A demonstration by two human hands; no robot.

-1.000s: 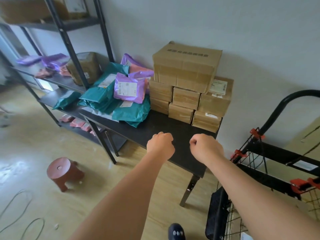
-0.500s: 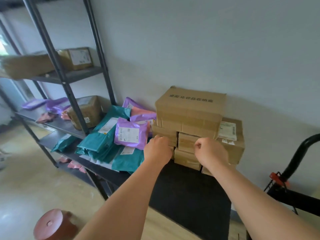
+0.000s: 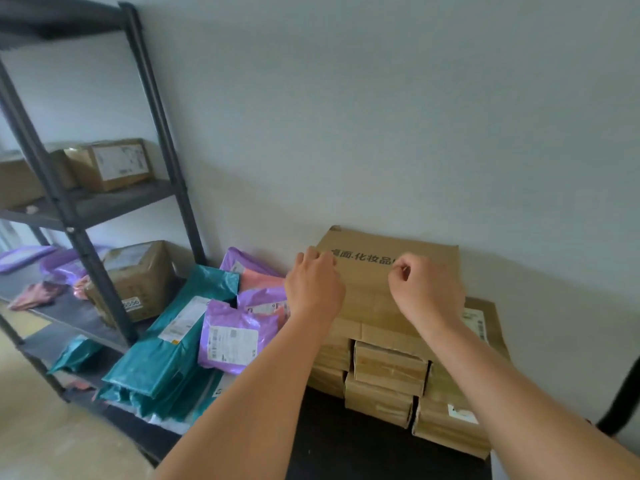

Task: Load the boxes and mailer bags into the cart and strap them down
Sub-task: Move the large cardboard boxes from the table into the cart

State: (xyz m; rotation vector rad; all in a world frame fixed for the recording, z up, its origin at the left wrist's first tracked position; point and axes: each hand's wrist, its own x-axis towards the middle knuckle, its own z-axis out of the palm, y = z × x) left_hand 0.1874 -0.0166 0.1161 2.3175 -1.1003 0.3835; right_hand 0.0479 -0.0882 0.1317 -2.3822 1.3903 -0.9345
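Nearest is the black table [image 3: 349, 448], and on it a stack of small boxes [image 3: 389, 370], taped and brown, set against the wall. Two bare forearms reach in over them. The left hand [image 3: 313, 287] and right hand [image 3: 426, 289] are both above the large top box [image 3: 427, 249] that crowns the stack, fingers curled in close, gripping nothing that shows. The left fingertips may brush the cardboard, but the view is too soft to tell. Left of the stack lie the mailer bags [image 3: 173, 355] in a slumped heap of teal, purple and pink. Further left stands a dark shelf rack [image 3: 74, 233] carrying more parcels. At the far right edge is a black curved bar [image 3: 621, 400] – blurred, likely the cart's handle
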